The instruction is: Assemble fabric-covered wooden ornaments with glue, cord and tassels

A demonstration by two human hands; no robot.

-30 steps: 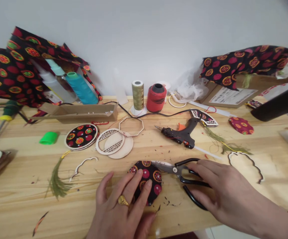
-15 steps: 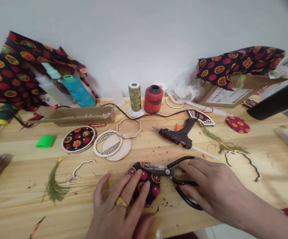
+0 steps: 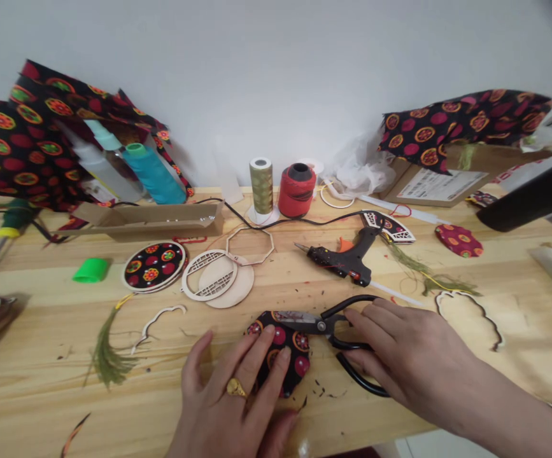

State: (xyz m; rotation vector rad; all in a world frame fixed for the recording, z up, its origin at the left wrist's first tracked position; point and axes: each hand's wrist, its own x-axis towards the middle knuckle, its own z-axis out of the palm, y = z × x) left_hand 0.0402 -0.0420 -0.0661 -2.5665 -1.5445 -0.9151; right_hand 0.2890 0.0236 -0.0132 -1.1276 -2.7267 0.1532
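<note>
Spread fingers of my left hand (image 3: 242, 388) lie over a black patterned fabric piece (image 3: 299, 362) with red and orange motifs, pressing it down on the table. My palm hides part of it. A gold ring is on one of those fingers. My right hand (image 3: 404, 350) is wrapped round the black handles of a pair of scissors (image 3: 322, 326). The scissors point left, and their blades lie over the upper part of the fabric piece, just beyond my left fingertips. Small dark scraps (image 3: 321, 387) are scattered beside the piece.
A black glue gun (image 3: 347, 257) lies behind the scissors. Wooden rings (image 3: 209, 275), a round fabric disc (image 3: 154, 267) and a green tassel (image 3: 111, 356) are to the left. Thread spools (image 3: 297, 191) and an open cardboard tray (image 3: 161, 221) stand along the wall.
The whole view has shifted slightly. The scissors stay at the top of the fabric piece, and my left hand keeps its place on it.
</note>
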